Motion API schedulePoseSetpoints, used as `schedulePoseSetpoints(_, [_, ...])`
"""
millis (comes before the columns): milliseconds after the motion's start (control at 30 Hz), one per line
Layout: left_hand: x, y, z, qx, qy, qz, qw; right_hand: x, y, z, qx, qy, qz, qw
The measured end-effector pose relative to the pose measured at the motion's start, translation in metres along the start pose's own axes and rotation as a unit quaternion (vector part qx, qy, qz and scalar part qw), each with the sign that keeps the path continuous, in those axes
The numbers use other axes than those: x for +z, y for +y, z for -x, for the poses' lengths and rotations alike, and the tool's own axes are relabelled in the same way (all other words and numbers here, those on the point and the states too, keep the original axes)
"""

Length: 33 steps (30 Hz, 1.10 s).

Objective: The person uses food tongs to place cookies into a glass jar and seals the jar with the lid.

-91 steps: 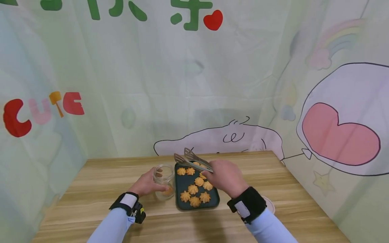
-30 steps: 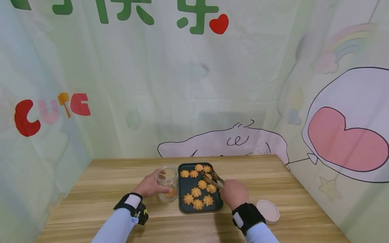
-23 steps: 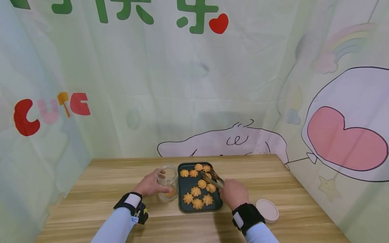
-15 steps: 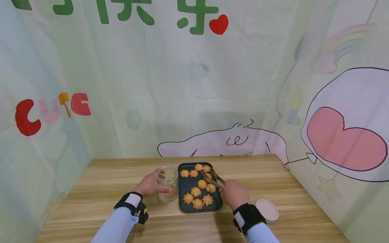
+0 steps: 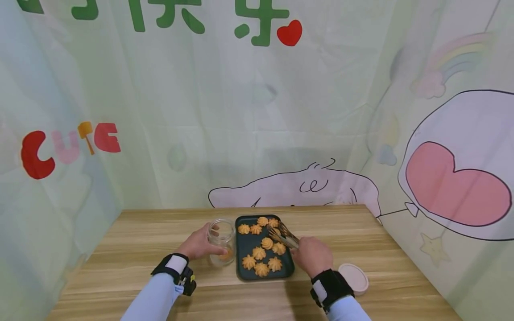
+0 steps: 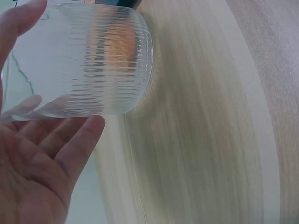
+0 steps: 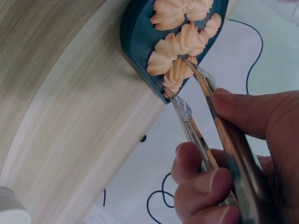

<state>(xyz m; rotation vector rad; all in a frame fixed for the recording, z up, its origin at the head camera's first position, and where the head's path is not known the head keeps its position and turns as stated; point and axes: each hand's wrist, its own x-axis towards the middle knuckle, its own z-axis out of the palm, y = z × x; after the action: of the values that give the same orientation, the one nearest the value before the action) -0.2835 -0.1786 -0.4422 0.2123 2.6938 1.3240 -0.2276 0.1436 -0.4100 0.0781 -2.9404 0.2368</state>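
Observation:
My left hand (image 5: 196,245) grips an upright, lidless glass jar (image 5: 220,238), thumb in front and fingers round its far side. In the left wrist view an orange-brown cookie (image 6: 120,44) shows through the ribbed glass near the jar's base. With my right hand (image 5: 313,255) I hold metal tongs (image 5: 291,241), pointed down at the right part of a dark baking tray (image 5: 249,244). Several swirled cookies (image 5: 259,253) lie on the tray. In the right wrist view the parted tong tips stand either side of one cookie (image 7: 177,74) near the tray's edge.
A round pale pink lid (image 5: 353,278) lies on the wooden table (image 5: 225,298), right of the tray and beside my right wrist. The jar stands close to the tray's left side. A printed cloth backdrop (image 5: 192,133) rises behind the table's far edge.
Three seconds ago the tongs were raised over the tray's far left, near the jar; they have since come down and right to the cookies. The left hand keeps holding the jar.

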Motion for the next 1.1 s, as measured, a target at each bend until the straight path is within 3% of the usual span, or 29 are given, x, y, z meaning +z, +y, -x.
schedulePoseSetpoints(400, [-0.002,0.005,0.004,-0.006,-0.004,-0.002,1.0000,-0.018,-0.008,0.001,-0.029,0.046,-0.020,0.998])
schedulePoseSetpoints(800, [-0.002,0.006,0.007,0.001,-0.003,0.003,1.0000,-0.055,-0.039,0.011,-0.060,0.052,-0.034,0.996])
schedulePoseSetpoints(1100, [-0.002,0.007,0.007,0.000,-0.006,0.004,1.0000,-0.066,-0.058,0.019,-0.116,0.078,-0.044,0.989])
